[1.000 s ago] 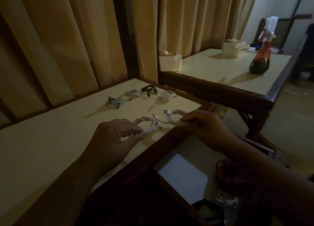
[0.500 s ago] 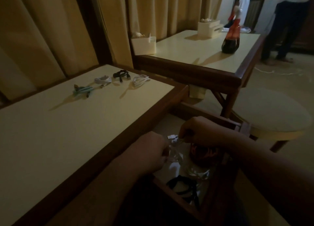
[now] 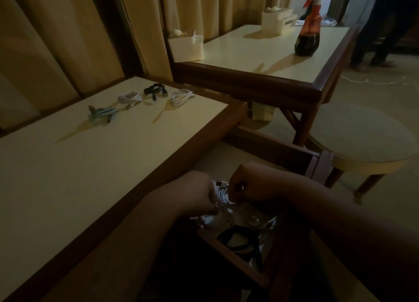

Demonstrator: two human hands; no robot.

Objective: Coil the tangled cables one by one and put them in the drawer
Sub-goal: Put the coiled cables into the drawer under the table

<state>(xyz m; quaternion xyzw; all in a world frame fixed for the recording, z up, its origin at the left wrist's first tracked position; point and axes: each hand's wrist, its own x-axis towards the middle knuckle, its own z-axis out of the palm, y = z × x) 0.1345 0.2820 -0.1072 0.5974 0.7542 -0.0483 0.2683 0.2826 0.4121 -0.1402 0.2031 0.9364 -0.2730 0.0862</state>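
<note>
Over the open drawer (image 3: 292,153) both hands hold one coiled white cable (image 3: 223,194). My left hand (image 3: 195,194) grips its left side with curled fingers. My right hand (image 3: 247,185) pinches the coil near its plug. A black coiled cable (image 3: 238,237) lies in the drawer below them, beside shiny clear wrapping. On the table (image 3: 95,163) lie several cables: a teal one (image 3: 102,113), a white one (image 3: 129,97), a black one (image 3: 155,90) and another white one (image 3: 181,95).
A second table (image 3: 260,54) stands behind, with a spray bottle (image 3: 308,37) and two white boxes (image 3: 187,45). A round stool (image 3: 362,136) sits right of the drawer. A person's legs (image 3: 381,29) stand at far right. Curtains hang behind.
Both hands carried the white coil off the tabletop and down into the open drawer. In the last half second they have barely moved.
</note>
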